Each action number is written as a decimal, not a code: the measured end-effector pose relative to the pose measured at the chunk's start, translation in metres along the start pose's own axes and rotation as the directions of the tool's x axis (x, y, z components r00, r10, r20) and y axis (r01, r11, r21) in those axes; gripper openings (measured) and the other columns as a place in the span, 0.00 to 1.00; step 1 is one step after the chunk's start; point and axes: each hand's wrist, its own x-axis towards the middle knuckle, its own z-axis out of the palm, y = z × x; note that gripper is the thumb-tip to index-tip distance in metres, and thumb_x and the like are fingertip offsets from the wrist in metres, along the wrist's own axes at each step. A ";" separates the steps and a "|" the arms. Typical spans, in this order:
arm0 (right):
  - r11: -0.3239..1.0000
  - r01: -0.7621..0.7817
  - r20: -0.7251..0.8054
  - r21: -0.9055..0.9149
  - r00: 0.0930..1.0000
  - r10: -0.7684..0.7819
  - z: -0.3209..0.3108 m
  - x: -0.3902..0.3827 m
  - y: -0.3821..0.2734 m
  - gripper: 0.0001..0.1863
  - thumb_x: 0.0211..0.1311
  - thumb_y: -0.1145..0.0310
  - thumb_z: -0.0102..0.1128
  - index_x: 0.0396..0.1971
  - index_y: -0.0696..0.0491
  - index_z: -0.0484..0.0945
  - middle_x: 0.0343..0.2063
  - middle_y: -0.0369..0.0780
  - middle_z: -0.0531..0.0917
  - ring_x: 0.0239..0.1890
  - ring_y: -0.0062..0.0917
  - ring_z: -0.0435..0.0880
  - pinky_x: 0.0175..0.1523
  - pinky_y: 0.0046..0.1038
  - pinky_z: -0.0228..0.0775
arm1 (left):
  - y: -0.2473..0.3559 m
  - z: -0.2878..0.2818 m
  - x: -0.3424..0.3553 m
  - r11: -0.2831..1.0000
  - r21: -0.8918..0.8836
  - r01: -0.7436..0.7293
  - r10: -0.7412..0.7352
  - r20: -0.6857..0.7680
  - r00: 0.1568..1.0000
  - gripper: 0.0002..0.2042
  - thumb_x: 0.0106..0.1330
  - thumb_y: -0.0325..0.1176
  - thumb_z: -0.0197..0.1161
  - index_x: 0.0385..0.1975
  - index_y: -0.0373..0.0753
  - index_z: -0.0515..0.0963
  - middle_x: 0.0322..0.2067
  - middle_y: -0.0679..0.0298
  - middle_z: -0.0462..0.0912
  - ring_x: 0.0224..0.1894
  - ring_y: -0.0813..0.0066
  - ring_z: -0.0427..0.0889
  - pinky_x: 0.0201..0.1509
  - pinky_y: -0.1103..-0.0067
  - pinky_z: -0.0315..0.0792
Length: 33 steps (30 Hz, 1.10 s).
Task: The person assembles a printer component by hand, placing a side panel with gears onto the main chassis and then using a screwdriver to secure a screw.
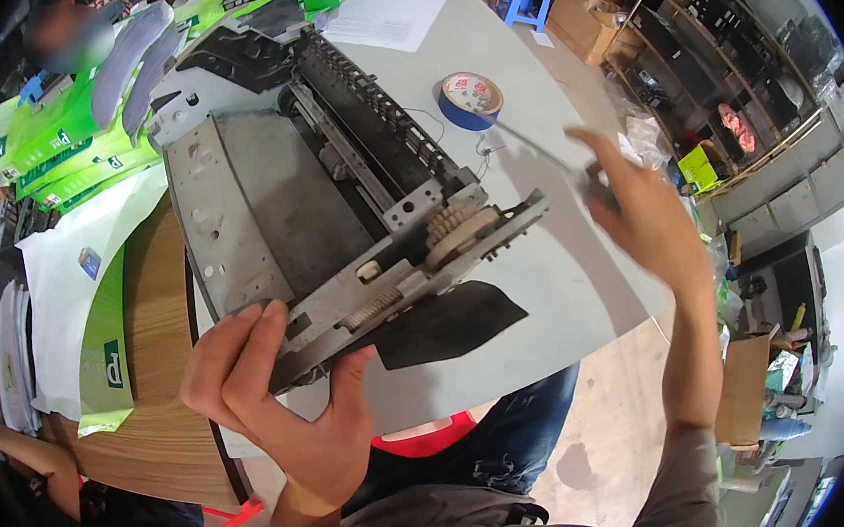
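A printer's inner frame (275, 186), grey metal with a black roller assembly and gears (459, 228) at its near right end, stands tilted on the table. My left hand (289, 406) is closed around its near corner, thumb below and fingers on top. Right of the frame, my right hand (644, 219) is raised over the table edge, slightly blurred. It grips a screwdriver whose long thin shaft (537, 148) points up and left; the handle is mostly hidden in the fingers. Under the gear end lies a black flat piece (453, 326).
A blue tape roll (471, 101) and a white paper sheet (387, 18) lie on the pale table (562, 261). Green-and-white paper packs (70, 144) are stacked at left, near other people. A metal shelf rack (715, 57), cardboard boxes and a blue stool (527, 3) stand beyond on the right.
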 end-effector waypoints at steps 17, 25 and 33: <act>0.983 -0.079 -0.045 -0.168 0.996 0.072 0.017 0.065 0.013 0.29 0.57 0.75 0.56 0.61 0.47 0.65 0.34 0.50 0.83 0.41 0.45 0.82 0.47 0.46 0.71 | -0.001 0.004 -0.003 0.998 -0.052 0.028 -0.030 -0.044 0.999 0.35 0.40 0.31 0.81 0.52 0.38 0.73 0.50 0.59 0.67 0.54 0.60 0.65 0.57 0.68 0.60; 0.925 -0.084 -0.086 0.369 0.989 0.124 -0.020 -0.006 -0.008 0.38 0.53 0.79 0.65 0.66 0.45 0.63 0.41 0.47 0.84 0.41 0.28 0.82 0.49 0.28 0.71 | 0.001 -0.003 -0.001 0.997 -0.061 0.044 -0.045 -0.006 0.999 0.36 0.39 0.16 0.72 0.54 0.38 0.70 0.53 0.56 0.66 0.57 0.58 0.64 0.59 0.69 0.62; 0.726 0.064 -0.219 0.685 0.968 0.122 -0.050 -0.092 -0.070 0.45 0.45 0.82 0.67 0.66 0.61 0.56 0.42 0.49 0.84 0.42 0.27 0.83 0.49 0.25 0.72 | 0.004 -0.014 0.018 0.993 0.011 -0.121 0.120 0.068 0.990 0.30 0.40 0.23 0.76 0.47 0.31 0.71 0.62 0.57 0.66 0.61 0.52 0.62 0.61 0.63 0.60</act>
